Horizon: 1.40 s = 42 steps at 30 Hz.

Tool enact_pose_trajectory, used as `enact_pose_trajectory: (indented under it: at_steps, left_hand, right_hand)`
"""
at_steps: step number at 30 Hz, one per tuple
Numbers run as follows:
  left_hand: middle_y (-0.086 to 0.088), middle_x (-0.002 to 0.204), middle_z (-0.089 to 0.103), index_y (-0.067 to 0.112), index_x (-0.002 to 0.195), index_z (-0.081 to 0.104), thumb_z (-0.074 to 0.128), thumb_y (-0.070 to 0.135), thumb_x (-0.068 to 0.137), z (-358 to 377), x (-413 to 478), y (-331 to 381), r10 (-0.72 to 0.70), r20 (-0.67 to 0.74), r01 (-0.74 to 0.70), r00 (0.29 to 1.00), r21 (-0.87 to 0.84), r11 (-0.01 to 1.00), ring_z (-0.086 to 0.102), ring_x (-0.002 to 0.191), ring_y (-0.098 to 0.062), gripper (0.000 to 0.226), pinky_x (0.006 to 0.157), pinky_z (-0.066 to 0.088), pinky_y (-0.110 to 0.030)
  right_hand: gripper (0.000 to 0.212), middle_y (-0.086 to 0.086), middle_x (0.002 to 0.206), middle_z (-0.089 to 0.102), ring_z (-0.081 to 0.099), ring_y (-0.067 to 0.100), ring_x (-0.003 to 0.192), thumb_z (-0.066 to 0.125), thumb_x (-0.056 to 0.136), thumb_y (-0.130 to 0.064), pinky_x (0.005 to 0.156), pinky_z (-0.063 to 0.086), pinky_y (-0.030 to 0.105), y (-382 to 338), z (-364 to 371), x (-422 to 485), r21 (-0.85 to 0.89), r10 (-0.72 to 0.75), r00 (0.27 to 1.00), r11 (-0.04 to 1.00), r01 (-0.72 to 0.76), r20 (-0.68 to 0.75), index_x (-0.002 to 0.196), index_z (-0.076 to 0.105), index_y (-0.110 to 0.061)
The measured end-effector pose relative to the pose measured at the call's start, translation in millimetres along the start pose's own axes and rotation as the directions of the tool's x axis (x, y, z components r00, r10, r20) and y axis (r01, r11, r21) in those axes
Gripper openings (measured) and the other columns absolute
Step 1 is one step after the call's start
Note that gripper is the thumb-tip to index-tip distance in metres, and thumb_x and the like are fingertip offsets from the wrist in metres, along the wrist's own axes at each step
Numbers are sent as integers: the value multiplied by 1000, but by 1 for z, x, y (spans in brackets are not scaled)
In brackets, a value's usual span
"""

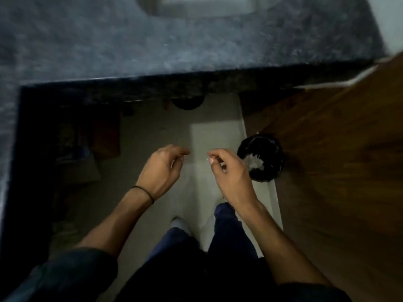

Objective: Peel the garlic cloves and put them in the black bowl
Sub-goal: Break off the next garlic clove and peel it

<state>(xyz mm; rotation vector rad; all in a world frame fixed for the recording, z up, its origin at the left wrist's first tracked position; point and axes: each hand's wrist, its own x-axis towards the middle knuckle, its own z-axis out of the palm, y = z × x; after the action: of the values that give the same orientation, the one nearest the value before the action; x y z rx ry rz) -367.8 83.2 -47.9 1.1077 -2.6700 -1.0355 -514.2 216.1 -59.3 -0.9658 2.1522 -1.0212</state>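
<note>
Both my hands hang over the pale floor in front of me, and the view is dim and blurred. My left hand (162,168) has its fingers curled, and a small pale bit that looks like a garlic clove (174,162) shows inside them. My right hand (229,171) pinches a thin pale scrap, apparently garlic skin (207,158), between thumb and fingertips. Just right of that hand a round black bin (272,149) stands on the floor with white papery skins (254,161) inside. No black bowl can be made out.
A dark speckled stone counter (152,46) fills the top and left, its edge running across above my hands. A brown wooden door or panel (338,160) stands at the right. Dim items sit under the counter at left. My legs and feet are below.
</note>
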Motion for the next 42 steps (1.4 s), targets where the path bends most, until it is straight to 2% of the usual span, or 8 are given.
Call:
enact_pose_trajectory:
  at_steps: [6, 11, 14, 22, 31, 35, 38, 42]
  left_hand:
    - [3, 117, 67, 17, 119, 70, 55, 12, 99, -99, -99, -54, -153, -375, 131, 914, -84, 988, 61, 104, -8, 25, 92, 51, -25]
    - [4, 107, 71, 17, 109, 74, 55, 14, 93, -148, -139, -115, -309, -622, 191, 719, -250, 949, 65, 98, -9, 25, 90, 51, -24]
    - [8, 105, 71, 17, 106, 75, 57, 9, 95, -168, -149, -140, -426, -708, 260, 564, -337, 905, 60, 94, -1, 22, 82, 41, -5]
    - [7, 108, 71, 16, 104, 76, 60, 2, 94, -181, -167, -181, -712, -694, 431, 106, -613, 662, 62, 97, -3, 24, 83, 41, -5]
    - [-5, 108, 73, 6, 99, 75, 59, -10, 92, -184, -177, -177, -751, -507, 268, -423, -862, 430, 66, 83, 13, 24, 74, 46, -4]
    - [-3, 112, 63, 8, 106, 71, 65, -9, 88, -186, -182, -191, -683, -549, 324, -482, -836, 443, 65, 92, 6, 26, 82, 49, -9]
    - [-3, 115, 56, 14, 112, 70, 71, -3, 85, -184, -186, -207, -715, -547, 370, -435, -833, 412, 65, 96, -14, 32, 94, 51, -24]
    - [-2, 102, 55, 12, 99, 72, 74, -1, 83, -181, -187, -222, -715, -544, 440, -440, -824, 356, 59, 79, -15, 20, 86, 48, -22]
  right_hand:
    - [17, -11, 107, 67, 61, -1, 97, 61, 99, -17, 83, 48, 11, -131, 53, -1, 41, -230, 956, 973, 226, 182, 111, 72, -20]
    - [16, -11, 105, 70, 64, 0, 99, 62, 98, -15, 87, 51, 17, -209, 114, 28, 80, -404, 851, 912, 402, 335, 107, 74, -21]
    - [16, -14, 104, 70, 64, -1, 100, 61, 99, -18, 84, 49, 14, -251, 156, 54, 121, -472, 750, 872, 475, 463, 107, 73, -25]
    - [15, -8, 94, 73, 65, 2, 88, 62, 96, -10, 80, 46, 13, -323, 290, 104, 243, -500, 378, 796, 554, 779, 101, 74, -17]
    - [16, -2, 97, 71, 64, 12, 91, 58, 96, -9, 81, 47, 22, -349, 391, 89, 382, -511, 32, 681, 625, 859, 102, 73, -14]
    - [15, -8, 98, 56, 54, 12, 94, 51, 99, -11, 82, 42, 24, -340, 404, 85, 467, -620, -59, 521, 714, 782, 104, 65, -14]
    - [16, -10, 99, 53, 53, 10, 96, 50, 100, -13, 83, 40, 20, -339, 407, 86, 468, -618, -70, 511, 721, 783, 106, 64, -15]
    - [15, -10, 100, 53, 53, 9, 96, 50, 100, -14, 83, 41, 19, -338, 408, 86, 473, -627, -69, 505, 722, 776, 106, 63, -17]
